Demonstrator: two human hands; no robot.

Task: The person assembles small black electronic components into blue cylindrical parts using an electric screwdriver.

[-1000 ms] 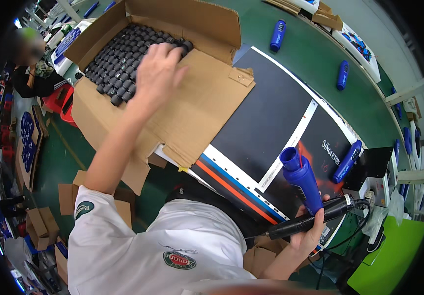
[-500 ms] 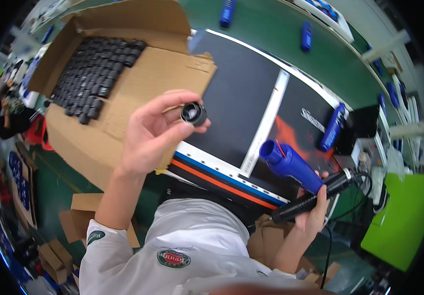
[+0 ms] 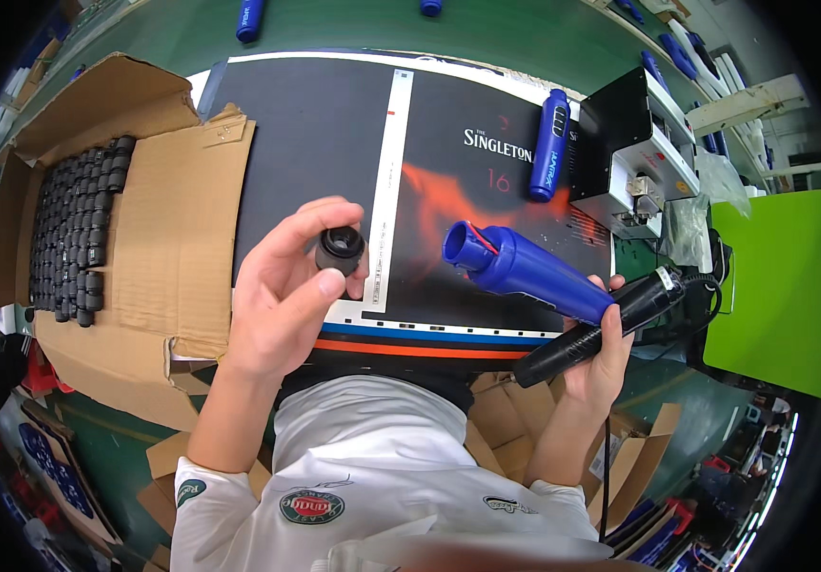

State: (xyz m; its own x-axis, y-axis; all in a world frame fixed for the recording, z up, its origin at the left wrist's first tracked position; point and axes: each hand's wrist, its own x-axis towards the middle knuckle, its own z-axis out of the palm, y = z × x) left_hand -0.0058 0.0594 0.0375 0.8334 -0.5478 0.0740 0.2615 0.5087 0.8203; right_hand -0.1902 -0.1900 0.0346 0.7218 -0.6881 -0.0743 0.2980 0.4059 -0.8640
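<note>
So, left hand [image 3: 282,300] grips a black piece [image 3: 342,255]; right hand [image 3: 604,367], at its three o'clock, grips tube [image 3: 534,274] and tool [image 3: 560,357]

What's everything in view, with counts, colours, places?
Round piece: one, black, in left hand
Hollow tube: one, blue, in right hand
Corded tool: one, black, in right hand
Open carton: one, brown, left
Similar pieces: many, black, inside carton
Printed sheet: one, mostly black, centre
Other tubes: three plus, blue, sheet and beyond
Boxy device: one, black and white, right
Panel: one, green, far right
Floor cartons: several, brown, bottom
Co-worker: one, dark clothes, left edge
Background clutter: uncounted, mixed, edges
Hands: two, bare, centre
</note>
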